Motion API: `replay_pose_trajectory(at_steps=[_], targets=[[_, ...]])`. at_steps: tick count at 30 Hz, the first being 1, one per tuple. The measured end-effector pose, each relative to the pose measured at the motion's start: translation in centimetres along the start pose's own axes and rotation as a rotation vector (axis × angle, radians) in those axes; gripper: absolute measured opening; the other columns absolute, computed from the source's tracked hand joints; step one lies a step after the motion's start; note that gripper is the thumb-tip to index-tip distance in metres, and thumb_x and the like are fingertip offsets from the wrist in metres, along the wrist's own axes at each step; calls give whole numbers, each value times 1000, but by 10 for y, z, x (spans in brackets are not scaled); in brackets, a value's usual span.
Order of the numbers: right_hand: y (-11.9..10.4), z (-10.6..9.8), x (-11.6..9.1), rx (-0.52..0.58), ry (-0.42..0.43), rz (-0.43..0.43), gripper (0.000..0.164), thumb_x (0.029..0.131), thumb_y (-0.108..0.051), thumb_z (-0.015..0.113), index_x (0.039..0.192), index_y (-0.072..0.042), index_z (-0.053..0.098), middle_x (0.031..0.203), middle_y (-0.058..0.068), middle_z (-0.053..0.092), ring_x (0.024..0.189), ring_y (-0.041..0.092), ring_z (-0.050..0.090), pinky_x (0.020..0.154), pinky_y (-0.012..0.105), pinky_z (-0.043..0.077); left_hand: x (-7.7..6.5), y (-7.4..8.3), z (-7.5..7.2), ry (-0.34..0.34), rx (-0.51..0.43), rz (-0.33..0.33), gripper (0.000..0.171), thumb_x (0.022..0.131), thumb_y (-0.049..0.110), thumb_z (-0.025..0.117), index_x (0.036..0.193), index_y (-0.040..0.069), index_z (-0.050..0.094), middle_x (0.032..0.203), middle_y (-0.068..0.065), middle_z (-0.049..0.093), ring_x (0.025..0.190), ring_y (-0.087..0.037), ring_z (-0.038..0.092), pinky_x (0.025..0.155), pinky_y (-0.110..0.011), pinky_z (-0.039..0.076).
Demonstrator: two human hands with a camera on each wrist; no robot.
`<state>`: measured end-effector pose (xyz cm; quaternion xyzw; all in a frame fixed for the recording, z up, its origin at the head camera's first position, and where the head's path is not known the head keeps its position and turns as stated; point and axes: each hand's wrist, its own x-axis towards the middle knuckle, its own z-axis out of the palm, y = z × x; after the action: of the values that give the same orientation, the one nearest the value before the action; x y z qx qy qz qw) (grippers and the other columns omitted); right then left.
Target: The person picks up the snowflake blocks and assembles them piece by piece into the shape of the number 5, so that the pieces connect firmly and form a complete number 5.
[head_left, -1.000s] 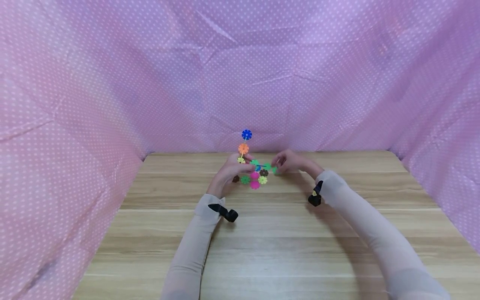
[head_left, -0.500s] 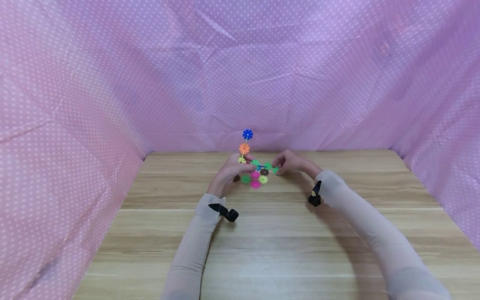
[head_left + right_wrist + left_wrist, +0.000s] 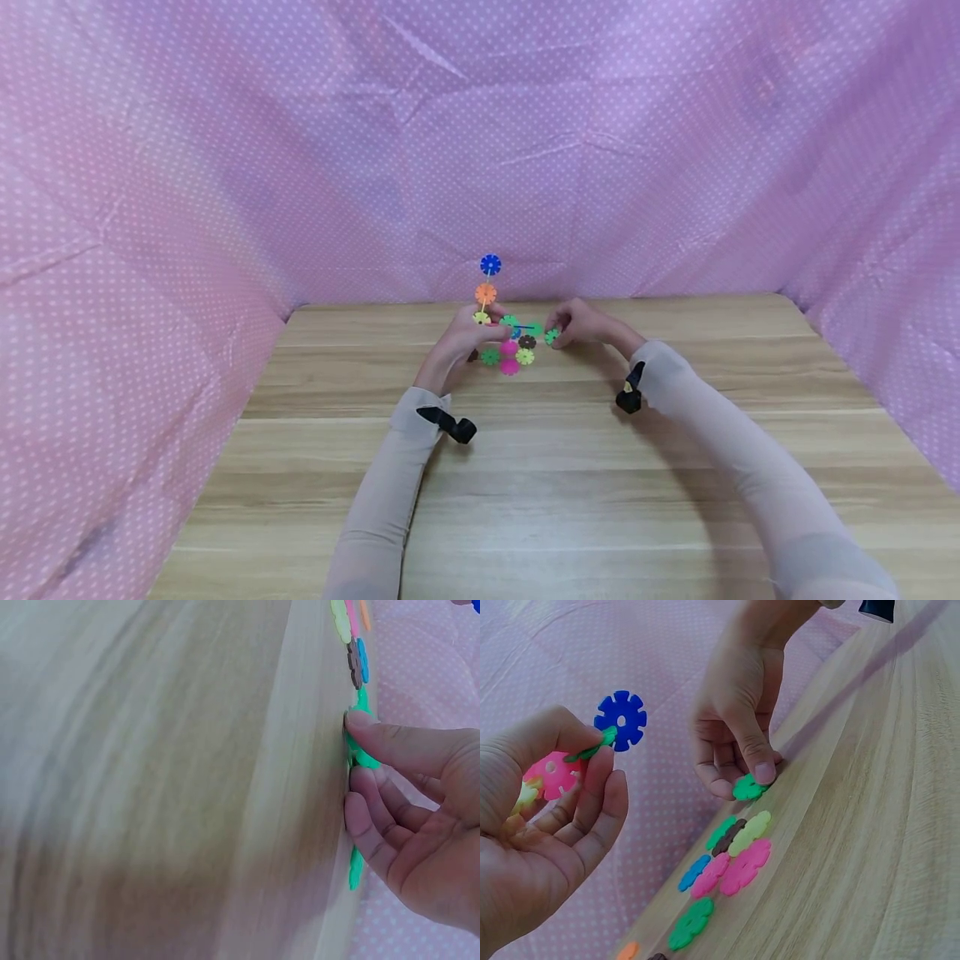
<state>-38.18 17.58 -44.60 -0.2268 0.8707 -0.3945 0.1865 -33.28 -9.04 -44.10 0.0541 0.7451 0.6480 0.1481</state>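
Note:
My left hand [image 3: 459,340] holds a chain of notched plastic flower discs above the far part of the table. In the left wrist view, thumb and finger pinch a green disc [image 3: 592,748] joined to a blue disc [image 3: 622,721], with a pink disc [image 3: 555,777] behind. An orange disc [image 3: 486,294] and another blue disc [image 3: 491,265] stick up from the chain in the head view. Over on the right, my right hand [image 3: 583,322] pinches a loose green disc [image 3: 748,787] at the tabletop; its fingers partly cover that disc in the right wrist view.
Several loose discs lie between the hands, among them a pink disc [image 3: 745,867], a brown disc [image 3: 527,342] and a yellow disc [image 3: 525,357]. Another green disc [image 3: 355,868] lies beyond the right fingers. A dotted pink cloth [image 3: 480,167] hangs behind the wooden table [image 3: 540,483].
The green disc at my right fingertips has turned and now shows its face to the head view. The left hand and its chain have barely moved.

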Motion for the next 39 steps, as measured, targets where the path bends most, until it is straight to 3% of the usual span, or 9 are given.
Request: replay_pose_trajectory(at_steps=[7, 13, 21, 27, 33, 39], targets=[[-2, -3, 3, 64, -39, 10, 27, 84, 10, 73, 111, 8, 70, 90, 20, 67, 74, 15, 57, 64, 23, 53, 1, 0, -1, 32, -61, 25, 24, 83, 9, 81, 103, 13, 68, 96, -2, 67, 89, -15, 68, 100, -50, 54], [-1, -7, 3, 100, -105, 60, 25, 86, 9, 71, 111, 7, 71, 100, 18, 73, 76, 14, 61, 69, 27, 56, -1, 0, -3, 38, -78, 24, 26, 86, 12, 81, 109, 12, 69, 99, -2, 69, 94, -18, 71, 104, -52, 53], [2, -8, 3, 181, -131, 100, 28, 88, 3, 72, 116, 6, 71, 98, 9, 76, 80, 15, 69, 76, 31, 61, -1, -1, -3, 42, -107, -26, 30, 89, 20, 81, 114, 13, 67, 100, -3, 75, 104, -28, 74, 105, -49, 53], [-4, -8, 1, 328, -75, 97, 34, 91, 0, 71, 123, 9, 65, 95, 6, 76, 86, 21, 72, 86, 37, 62, -1, -1, -2, 37, -155, -4, 29, 90, 13, 78, 115, 8, 64, 97, -3, 72, 119, -46, 64, 104, -52, 53], [-18, -7, -6, 439, 33, 59, 40, 93, -1, 70, 130, 11, 60, 91, 0, 77, 96, 32, 74, 96, 49, 59, -1, 0, -1, 40, -147, 0, 24, 90, 13, 79, 111, 10, 65, 99, -3, 71, 119, -46, 64, 102, -49, 55], [-28, -6, -13, 503, 121, 24, 29, 93, -3, 72, 118, 9, 65, 86, -2, 77, 86, 18, 75, 93, 48, 60, -1, 0, -1, 28, -132, 29, 23, 90, 14, 78, 109, 10, 66, 101, -4, 71, 120, -46, 64, 104, -50, 54]])
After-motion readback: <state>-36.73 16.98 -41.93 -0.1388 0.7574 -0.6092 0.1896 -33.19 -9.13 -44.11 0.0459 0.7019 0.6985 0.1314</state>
